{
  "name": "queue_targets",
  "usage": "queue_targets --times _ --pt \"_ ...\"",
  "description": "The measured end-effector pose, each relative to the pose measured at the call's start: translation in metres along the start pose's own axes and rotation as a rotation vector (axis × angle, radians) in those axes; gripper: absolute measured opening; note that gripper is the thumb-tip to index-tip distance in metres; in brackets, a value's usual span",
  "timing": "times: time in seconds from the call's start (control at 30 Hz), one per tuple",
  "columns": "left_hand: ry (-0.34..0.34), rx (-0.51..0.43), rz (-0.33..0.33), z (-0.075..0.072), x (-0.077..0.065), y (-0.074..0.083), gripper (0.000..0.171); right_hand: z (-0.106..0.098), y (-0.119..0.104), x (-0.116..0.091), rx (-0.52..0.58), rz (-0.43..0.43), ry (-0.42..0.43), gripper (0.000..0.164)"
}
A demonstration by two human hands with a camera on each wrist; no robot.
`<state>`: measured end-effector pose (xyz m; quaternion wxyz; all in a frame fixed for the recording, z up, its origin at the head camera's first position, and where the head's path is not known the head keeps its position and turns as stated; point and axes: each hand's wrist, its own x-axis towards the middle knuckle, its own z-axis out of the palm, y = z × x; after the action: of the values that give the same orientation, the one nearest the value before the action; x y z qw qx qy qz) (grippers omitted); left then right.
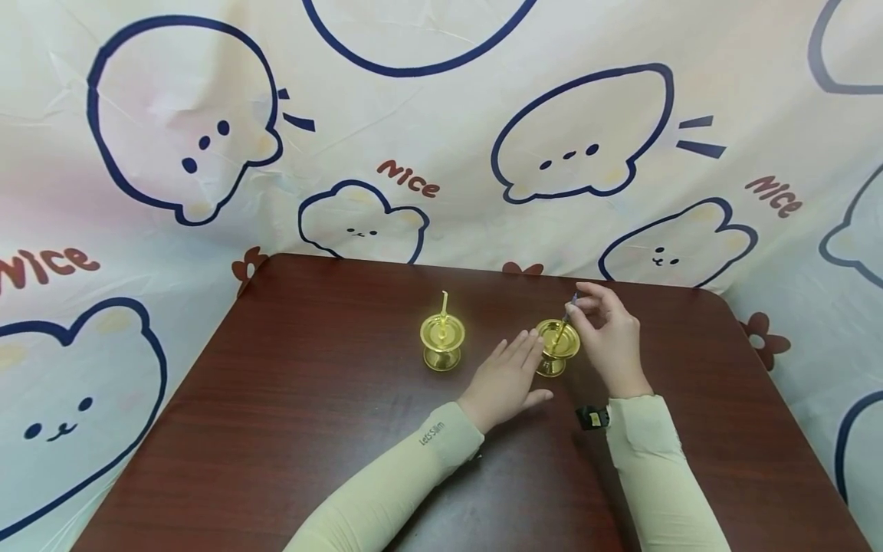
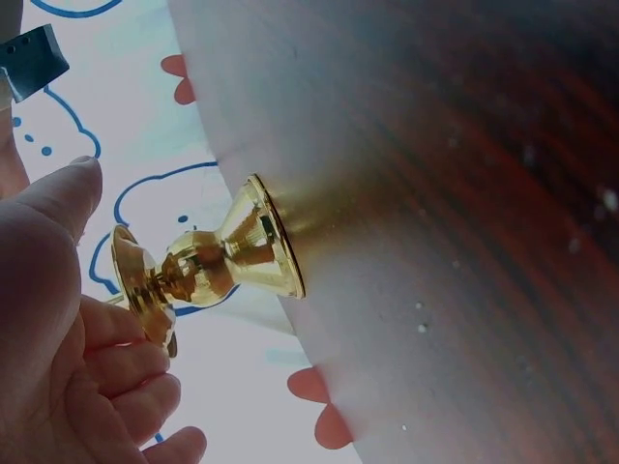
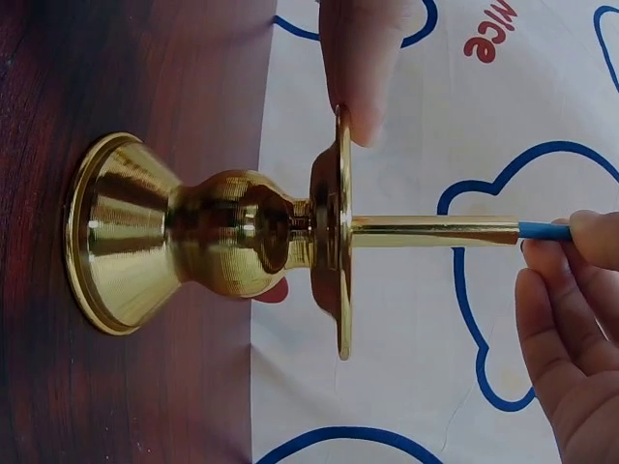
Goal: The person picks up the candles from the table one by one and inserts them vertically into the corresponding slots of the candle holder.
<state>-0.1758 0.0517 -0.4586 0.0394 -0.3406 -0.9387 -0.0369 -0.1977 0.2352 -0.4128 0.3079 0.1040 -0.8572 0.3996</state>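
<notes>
A gold-coloured metal candle holder [image 1: 551, 366] stands upright on the table, its wide dish [image 3: 342, 319] on a rounded stem and flared foot [image 3: 121, 237]. A thin gold tube [image 3: 435, 230] rises from the dish's middle. Between thumb and fingertips, my right hand [image 1: 614, 337] pinches a slim blue stick [image 3: 544, 231] that meets the tube's top end. My left hand [image 1: 502, 383] reaches in from the left with fingers extended and thumb apart. Its fingertips [image 3: 363, 121] touch the dish's rim. How deep the stick sits inside the tube is hidden.
To the left on the dark brown table [image 1: 297, 399] stands a second gold candle holder [image 1: 441, 359], with a thin yellow upright piece [image 1: 444, 303] in it. Cartoon-printed cloth [image 1: 455, 123] hangs behind and beside the table. A small black device [image 1: 592, 418] sits at the right wrist.
</notes>
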Motion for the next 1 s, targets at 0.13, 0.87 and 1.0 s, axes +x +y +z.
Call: queue_targets --times 0.13,0.87,1.0 --pt "-0.010 -0.004 -0.004 0.0004 0.0004 0.0000 0.084 0.0001 0.0007 -0.0006 0.017 0.034 0.014 0.026" --pt "-0.004 -0.021 -0.006 -0.0005 -0.0005 0.0002 0.085 0.0007 0.0045 -0.0013 0.058 0.026 0.018 0.015" --pt "0.006 -0.017 -0.003 0.0004 -0.0001 0.0004 0.085 0.0002 0.0028 -0.0014 0.043 0.004 0.012 0.014"
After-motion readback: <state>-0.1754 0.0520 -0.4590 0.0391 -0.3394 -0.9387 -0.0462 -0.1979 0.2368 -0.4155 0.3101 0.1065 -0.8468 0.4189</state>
